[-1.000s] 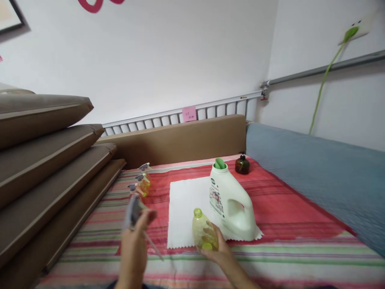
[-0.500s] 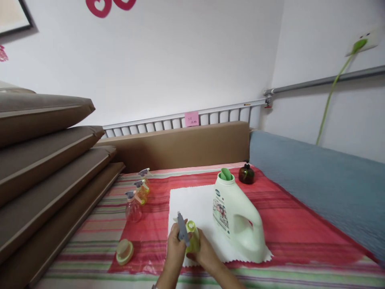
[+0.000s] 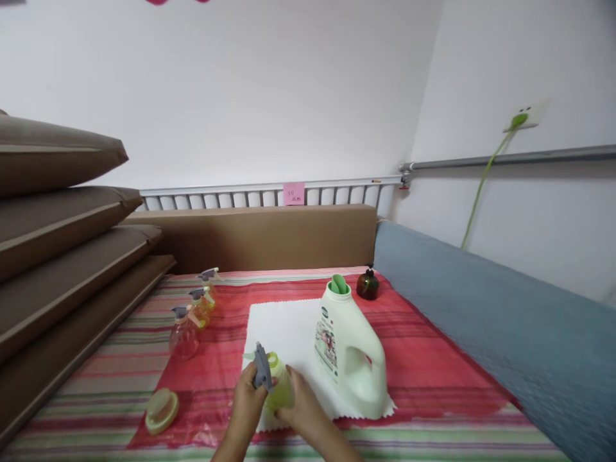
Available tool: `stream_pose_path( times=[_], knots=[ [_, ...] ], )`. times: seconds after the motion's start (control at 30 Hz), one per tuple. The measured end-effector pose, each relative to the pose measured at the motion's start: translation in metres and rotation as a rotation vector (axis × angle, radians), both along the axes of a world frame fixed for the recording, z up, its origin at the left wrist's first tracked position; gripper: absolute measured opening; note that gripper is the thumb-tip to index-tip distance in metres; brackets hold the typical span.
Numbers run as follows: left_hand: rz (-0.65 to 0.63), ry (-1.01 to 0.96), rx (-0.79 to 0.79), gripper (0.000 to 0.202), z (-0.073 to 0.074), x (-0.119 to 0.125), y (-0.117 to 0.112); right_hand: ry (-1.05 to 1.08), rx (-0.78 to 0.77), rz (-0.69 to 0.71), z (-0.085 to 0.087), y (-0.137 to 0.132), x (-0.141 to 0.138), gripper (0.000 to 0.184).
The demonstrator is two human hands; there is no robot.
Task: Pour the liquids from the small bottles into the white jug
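Observation:
My left hand [image 3: 249,393] is closed around a grey spray trigger head [image 3: 262,367], held just left of a bottle's mouth. The translucent yellow-green spray bottle [image 3: 280,393] stands with its neck uncovered, and my right hand [image 3: 299,399] grips it from the right side. Both are over the near part of a white cloth [image 3: 283,324]. On the cloth's right side stands a large pale green jug [image 3: 353,359] with its neck uncapped and a green spout [image 3: 339,283] showing. A pale yellow-green cap [image 3: 162,410] lies to the left of my hands.
Several spray bottles [image 3: 185,337] with grey heads line up at the left. A dark brown round bottle [image 3: 368,285] stands behind the jug. Stacked brown cushions [image 3: 62,276] rise on the left, a blue padded side [image 3: 462,314] on the right, and a brown padded board [image 3: 269,237] at the back.
The view has turned slightly, so the whole scene sits further left. My hands still hold the trigger head and the bottle, and more of the bottle's side shows between them.

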State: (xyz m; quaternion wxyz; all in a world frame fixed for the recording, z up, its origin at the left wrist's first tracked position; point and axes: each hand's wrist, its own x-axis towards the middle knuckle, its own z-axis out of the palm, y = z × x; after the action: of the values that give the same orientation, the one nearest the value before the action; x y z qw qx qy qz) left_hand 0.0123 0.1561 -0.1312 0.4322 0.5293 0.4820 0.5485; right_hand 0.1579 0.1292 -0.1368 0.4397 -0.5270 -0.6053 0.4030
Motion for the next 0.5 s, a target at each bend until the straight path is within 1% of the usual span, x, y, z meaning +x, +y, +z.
stream_pose_path(
  times=[0.07, 0.1, 0.13, 0.17, 0.2, 0.23, 0.27, 0.3, 0.37, 0.43, 0.5],
  knots=[
    [0.006, 0.007, 0.004, 0.039, -0.001, -0.001, -0.002, -0.039, 0.073, -0.060, 0.012, -0.020, 0.024, 0.055],
    [0.006, 0.019, 0.008, 0.039, -0.001, -0.002, -0.004, -0.050, 0.109, -0.082, 0.019, -0.031, 0.041, 0.044],
    [0.002, 0.035, 0.011, 0.039, -0.002, -0.002, -0.005, -0.062, 0.153, -0.142, 0.027, -0.041, 0.062, 0.037],
    [-0.004, 0.050, 0.012, 0.039, -0.002, -0.002, -0.005, -0.062, 0.240, -0.314, 0.034, -0.048, 0.084, 0.036],
    [-0.003, 0.062, 0.012, 0.038, -0.002, -0.002, -0.006, -0.046, 0.257, -0.469, 0.040, -0.053, 0.105, 0.043],
    [0.004, 0.065, 0.010, 0.038, -0.003, -0.002, -0.006, 0.002, 0.222, -0.629, 0.044, -0.054, 0.126, 0.052],
    [0.014, 0.061, 0.004, 0.037, -0.004, -0.001, -0.006, 0.042, 0.142, -0.712, 0.047, -0.052, 0.143, 0.061],
    [0.028, 0.052, -0.006, 0.036, -0.005, -0.001, -0.006, 0.026, 0.080, -0.743, 0.048, -0.048, 0.156, 0.067],
    [0.053, 0.036, -0.027, 0.033, -0.008, 0.000, -0.006, -0.012, -0.008, -0.668, 0.046, -0.036, 0.168, 0.066],
    [0.065, 0.023, -0.038, 0.029, -0.010, 0.002, -0.008, -0.068, -0.061, -0.568, 0.042, -0.024, 0.164, 0.059],
    [0.063, 0.014, -0.040, 0.026, -0.010, 0.003, -0.009, -0.121, -0.083, -0.534, 0.042, -0.016, 0.153, 0.052]
  ],
)
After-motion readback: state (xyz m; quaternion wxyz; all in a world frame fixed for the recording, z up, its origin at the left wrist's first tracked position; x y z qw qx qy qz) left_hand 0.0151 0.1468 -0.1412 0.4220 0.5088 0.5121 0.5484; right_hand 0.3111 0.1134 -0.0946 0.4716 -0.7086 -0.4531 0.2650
